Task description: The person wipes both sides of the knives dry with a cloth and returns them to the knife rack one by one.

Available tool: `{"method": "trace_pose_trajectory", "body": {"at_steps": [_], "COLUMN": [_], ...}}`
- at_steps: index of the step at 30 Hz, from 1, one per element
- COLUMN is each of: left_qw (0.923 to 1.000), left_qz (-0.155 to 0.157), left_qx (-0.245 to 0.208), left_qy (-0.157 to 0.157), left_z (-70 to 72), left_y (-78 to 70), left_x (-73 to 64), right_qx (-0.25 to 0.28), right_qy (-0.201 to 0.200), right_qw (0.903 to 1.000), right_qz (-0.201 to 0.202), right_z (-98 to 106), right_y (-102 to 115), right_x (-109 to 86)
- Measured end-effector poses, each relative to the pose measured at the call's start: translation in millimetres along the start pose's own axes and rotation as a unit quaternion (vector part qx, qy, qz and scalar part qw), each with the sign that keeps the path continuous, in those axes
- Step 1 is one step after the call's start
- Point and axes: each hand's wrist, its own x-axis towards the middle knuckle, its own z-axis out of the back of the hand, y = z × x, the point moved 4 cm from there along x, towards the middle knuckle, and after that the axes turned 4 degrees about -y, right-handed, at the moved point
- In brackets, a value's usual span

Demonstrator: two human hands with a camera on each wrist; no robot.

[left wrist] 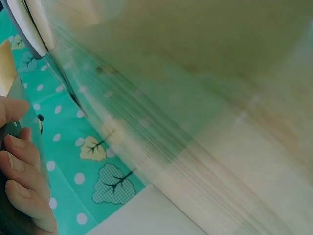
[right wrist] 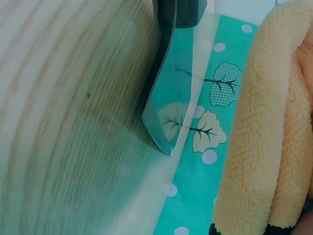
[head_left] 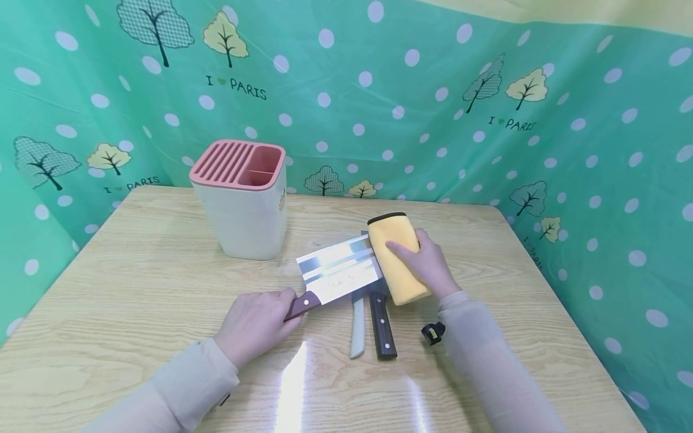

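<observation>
My left hand [head_left: 260,325] grips the dark wooden handle of a cleaver [head_left: 341,270], its broad shiny blade pointing right and away. In the left wrist view, curled fingers [left wrist: 22,166] wrap the dark handle. My right hand [head_left: 430,263] holds a folded yellow cloth [head_left: 397,264] with a black edge, thumb on top. The cloth overlaps the far end of the cleaver blade. Fluffy cloth [right wrist: 259,137] fills the right side of the right wrist view. Below the cleaver lie a white-handled knife [head_left: 358,328] and a dark-handled knife [head_left: 382,328], their blades mostly hidden.
A white knife holder [head_left: 243,222] with a pink slotted top stands at the back left of the wooden table [head_left: 135,288]. A green dotted curtain [head_left: 368,108] hangs behind and along both sides. A black wrist strap piece [head_left: 433,332] shows by the right sleeve.
</observation>
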Motion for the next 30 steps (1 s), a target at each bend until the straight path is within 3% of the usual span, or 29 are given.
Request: {"method": "trace_pose_trajectory", "body": {"at_steps": [30], "left_qw": [1.0], "left_qz": [0.003], "left_qx": [-0.001], "left_qy": [-0.007], "left_z": [1.2], "left_y": [-1.9], "left_x": [-1.2], "right_qx": [-0.007], "right_qy": [-0.007], "right_qw": [0.9999], "right_qz": [-0.002], "right_z": [-1.4], "right_y": [-1.7], "right_x": [0.3]}}
